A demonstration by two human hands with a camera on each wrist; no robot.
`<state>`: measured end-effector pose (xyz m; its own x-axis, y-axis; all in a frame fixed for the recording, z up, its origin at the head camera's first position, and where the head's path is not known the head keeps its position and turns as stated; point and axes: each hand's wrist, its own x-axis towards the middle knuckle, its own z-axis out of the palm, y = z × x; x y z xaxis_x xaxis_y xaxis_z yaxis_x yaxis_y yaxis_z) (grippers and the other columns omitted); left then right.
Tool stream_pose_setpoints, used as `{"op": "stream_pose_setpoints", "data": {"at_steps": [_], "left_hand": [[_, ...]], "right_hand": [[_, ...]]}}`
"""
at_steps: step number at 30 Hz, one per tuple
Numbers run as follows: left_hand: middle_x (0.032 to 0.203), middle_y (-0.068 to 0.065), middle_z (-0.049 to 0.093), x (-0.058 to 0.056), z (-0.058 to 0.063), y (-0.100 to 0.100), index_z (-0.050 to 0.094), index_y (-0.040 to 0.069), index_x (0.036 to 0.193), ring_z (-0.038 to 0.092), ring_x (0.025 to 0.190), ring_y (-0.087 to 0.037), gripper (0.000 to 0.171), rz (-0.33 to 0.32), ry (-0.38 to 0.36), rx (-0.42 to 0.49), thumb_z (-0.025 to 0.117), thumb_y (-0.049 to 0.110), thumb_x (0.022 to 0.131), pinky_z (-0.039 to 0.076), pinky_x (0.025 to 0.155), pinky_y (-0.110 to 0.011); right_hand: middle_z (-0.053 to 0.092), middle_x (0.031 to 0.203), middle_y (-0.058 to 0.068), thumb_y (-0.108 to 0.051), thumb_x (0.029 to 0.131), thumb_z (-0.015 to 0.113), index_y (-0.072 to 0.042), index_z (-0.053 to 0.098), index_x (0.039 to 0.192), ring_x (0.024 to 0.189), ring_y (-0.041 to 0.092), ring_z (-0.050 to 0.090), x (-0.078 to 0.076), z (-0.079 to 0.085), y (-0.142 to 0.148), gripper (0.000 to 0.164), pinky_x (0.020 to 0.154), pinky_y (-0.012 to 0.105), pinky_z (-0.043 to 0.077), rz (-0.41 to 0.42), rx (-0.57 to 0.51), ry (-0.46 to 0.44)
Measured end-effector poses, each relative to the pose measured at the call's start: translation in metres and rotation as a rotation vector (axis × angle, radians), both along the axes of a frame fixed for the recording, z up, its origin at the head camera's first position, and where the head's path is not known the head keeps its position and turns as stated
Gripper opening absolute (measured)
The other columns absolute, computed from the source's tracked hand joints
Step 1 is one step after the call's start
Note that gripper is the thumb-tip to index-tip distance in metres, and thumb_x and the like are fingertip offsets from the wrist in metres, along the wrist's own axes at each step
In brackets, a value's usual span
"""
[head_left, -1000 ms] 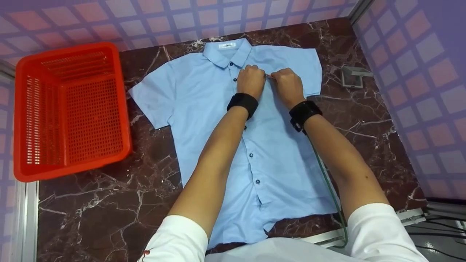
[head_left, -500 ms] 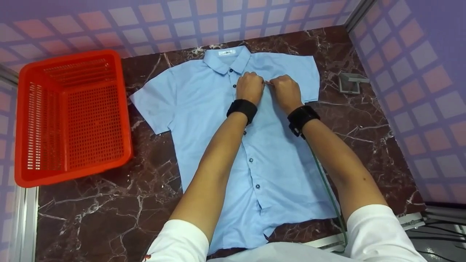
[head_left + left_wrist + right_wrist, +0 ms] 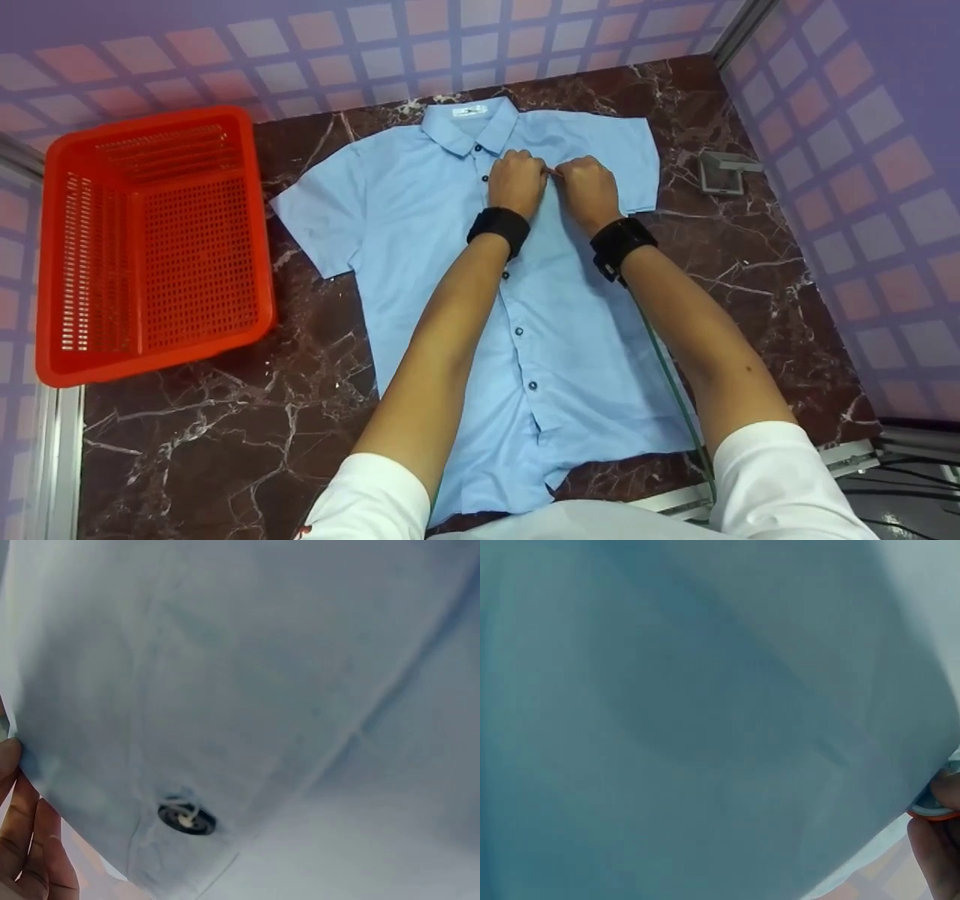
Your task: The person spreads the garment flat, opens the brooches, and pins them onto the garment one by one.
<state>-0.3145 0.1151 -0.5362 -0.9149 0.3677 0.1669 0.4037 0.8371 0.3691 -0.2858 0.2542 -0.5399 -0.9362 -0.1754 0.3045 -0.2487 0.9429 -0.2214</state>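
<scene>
A light blue short-sleeved shirt (image 3: 427,225) lies spread front-up, its collar at the far side and dark buttons down the middle. Over its chest, right of the button row, my left hand (image 3: 517,184) and right hand (image 3: 590,193) meet with curled fingers. Between their fingertips is a small flat reddish-rimmed piece like a badge (image 3: 553,172). In the right wrist view, my right thumb and finger pinch this badge (image 3: 934,811) by its rounded orange rim at the cloth. The left wrist view shows left fingers (image 3: 34,840) beside the cloth and one shirt button (image 3: 186,817); their grip is mostly hidden.
A red plastic basket (image 3: 266,300) stands at the left on the dark marbled tabletop (image 3: 195,465). A small grey frame-like stand (image 3: 724,176) sits at the right. Patterned panels (image 3: 450,45) border the back and right side. A green cord (image 3: 667,367) runs from the right wristband.
The head view has tilted, so the scene sits slightly lower in it. My hands stay over the same part of the shirt, fingertips working on the badge with little movement.
</scene>
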Motion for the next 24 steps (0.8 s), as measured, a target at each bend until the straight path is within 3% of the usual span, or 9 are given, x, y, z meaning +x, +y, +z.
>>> {"op": "stream_pose_setpoints", "data": {"at_steps": [7, 24], "left_hand": [[0.095, -0.006, 0.072, 0.001, -0.0004, -0.0013, 0.081, 0.015, 0.105, 0.064, 0.092, -0.027, 0.023, -0.013, 0.011, 0.013, 0.06, 0.023, 0.101, 0.049, 0.084, -0.04], [0.09, -0.007, 0.071, 0.0063, -0.0056, 0.001, 0.081, 0.013, 0.098, 0.064, 0.089, -0.028, 0.024, -0.008, 0.038, 0.008, 0.06, 0.023, 0.101, 0.05, 0.083, -0.042]], "right_hand": [[0.073, 0.088, 0.021, -0.004, 0.1, 0.056, 0.002, 0.077, 0.096, 0.083, 0.039, 0.067, -0.001, 0.0012, -0.0031, 0.022, 0.074, 0.05, 0.055, -0.025, 0.0, -0.028], [0.068, 0.079, 0.023, -0.012, 0.101, 0.058, 0.004, 0.072, 0.083, 0.076, 0.044, 0.066, 0.0023, -0.0029, -0.007, 0.028, 0.069, 0.054, 0.052, -0.056, -0.084, 0.015]]}}
